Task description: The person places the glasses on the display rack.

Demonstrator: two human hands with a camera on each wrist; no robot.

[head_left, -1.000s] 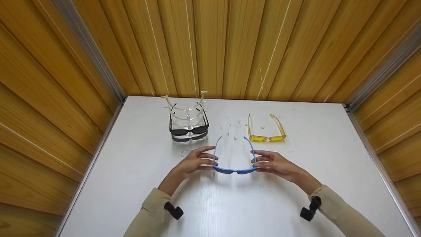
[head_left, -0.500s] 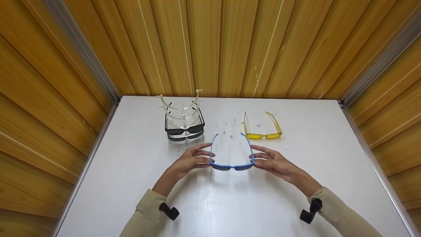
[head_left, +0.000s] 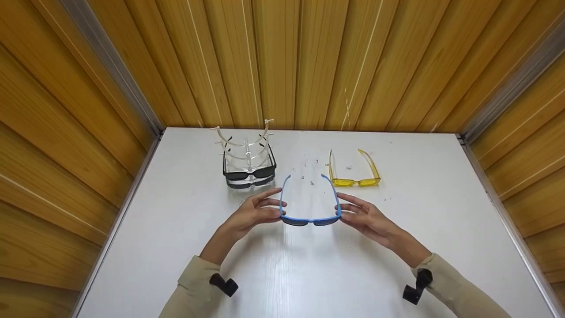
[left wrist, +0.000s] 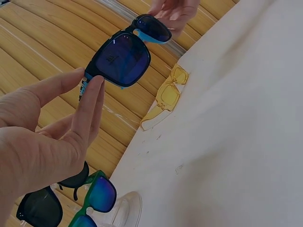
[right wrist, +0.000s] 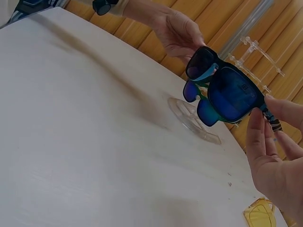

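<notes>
Both hands hold a pair of blue-framed sunglasses (head_left: 310,220) above the white table, its temples unfolded and pointing away from the person. My left hand (head_left: 251,216) pinches the frame at its left hinge; in the left wrist view, thumb and fingers (left wrist: 87,101) meet at that corner beside the dark lens (left wrist: 124,59). The right hand (head_left: 368,219) pinches the opposite hinge in the same way, and the right wrist view shows a blue mirrored lens (right wrist: 232,94) next to its fingers (right wrist: 258,135).
A clear display stand (head_left: 248,154) at the back left bears black sunglasses (head_left: 249,174) and a second pair below, green-framed in the left wrist view (left wrist: 97,194). Yellow glasses (head_left: 355,182) lie unfolded at the back right. Small specks dot the white table (head_left: 282,274); wood-look walls surround it.
Both hands have raised the blue sunglasses slightly and shifted them a little away from the person and to the left. The head view has also shifted slightly.
</notes>
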